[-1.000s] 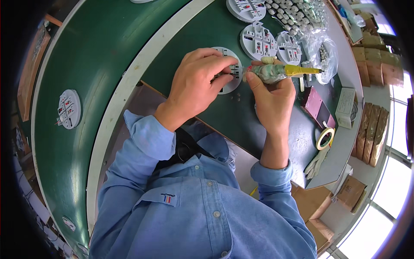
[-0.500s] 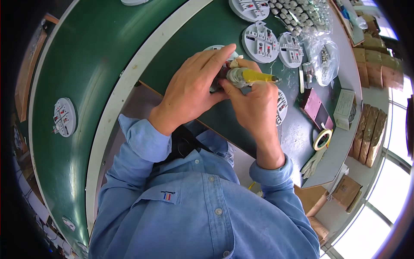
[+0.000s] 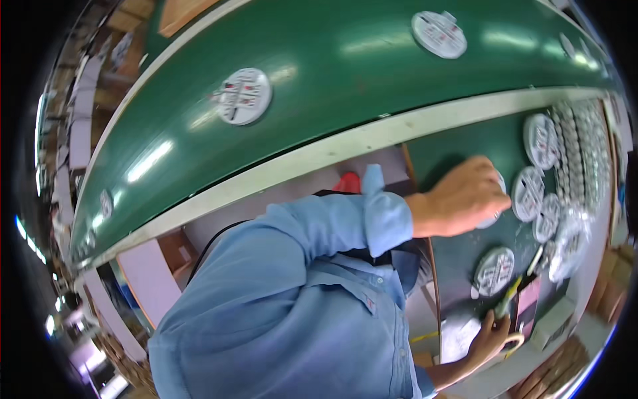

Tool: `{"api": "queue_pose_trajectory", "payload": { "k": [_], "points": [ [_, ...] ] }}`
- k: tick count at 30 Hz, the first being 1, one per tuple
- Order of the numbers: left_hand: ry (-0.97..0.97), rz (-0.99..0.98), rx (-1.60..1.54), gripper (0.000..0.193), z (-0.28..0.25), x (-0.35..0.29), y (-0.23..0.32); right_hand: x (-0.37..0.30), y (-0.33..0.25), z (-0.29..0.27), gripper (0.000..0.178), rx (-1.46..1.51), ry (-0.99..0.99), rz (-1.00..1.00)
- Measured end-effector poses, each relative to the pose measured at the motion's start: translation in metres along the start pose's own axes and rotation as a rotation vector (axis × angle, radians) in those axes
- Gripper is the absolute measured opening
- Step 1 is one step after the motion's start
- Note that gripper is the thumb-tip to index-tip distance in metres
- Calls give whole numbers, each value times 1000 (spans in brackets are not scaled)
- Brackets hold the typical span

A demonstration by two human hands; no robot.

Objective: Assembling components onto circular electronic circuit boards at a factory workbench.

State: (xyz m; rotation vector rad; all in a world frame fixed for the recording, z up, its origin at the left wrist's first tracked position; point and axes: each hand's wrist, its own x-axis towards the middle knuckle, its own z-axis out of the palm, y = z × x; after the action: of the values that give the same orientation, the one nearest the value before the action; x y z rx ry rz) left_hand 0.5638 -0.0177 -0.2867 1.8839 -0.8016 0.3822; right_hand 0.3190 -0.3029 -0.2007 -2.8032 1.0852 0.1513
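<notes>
Blue cloth shirt, head view: pocket mark too blurred to read. Right hand, beside the left hand earlier, now sits apart, near right, at the yellow-tipped tool; cannot tell whether clamped. Left hand, farther left, curls over a round white disc on the smooth green bench; its grip is hidden.

Motion blur, glare on green conveyor
</notes>
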Motion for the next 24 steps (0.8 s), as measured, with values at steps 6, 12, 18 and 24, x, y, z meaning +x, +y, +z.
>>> {"api": "queue_pose_trajectory", "payload": {
  "k": [6,12,18,24],
  "points": [
    [-78,49,-54,8,2,-14,-17,53,1,7,56,152,163,-128],
    [-107,80,-66,11,-3,-6,-13,251,10,-16,53,216,244,-453],
    [-82,50,-81,10,7,-9,-15,420,59,54,44,-7,135,-495],
    [-43,112,59,12,7,-13,-22,394,49,84,44,20,357,-484]
  ]
}}
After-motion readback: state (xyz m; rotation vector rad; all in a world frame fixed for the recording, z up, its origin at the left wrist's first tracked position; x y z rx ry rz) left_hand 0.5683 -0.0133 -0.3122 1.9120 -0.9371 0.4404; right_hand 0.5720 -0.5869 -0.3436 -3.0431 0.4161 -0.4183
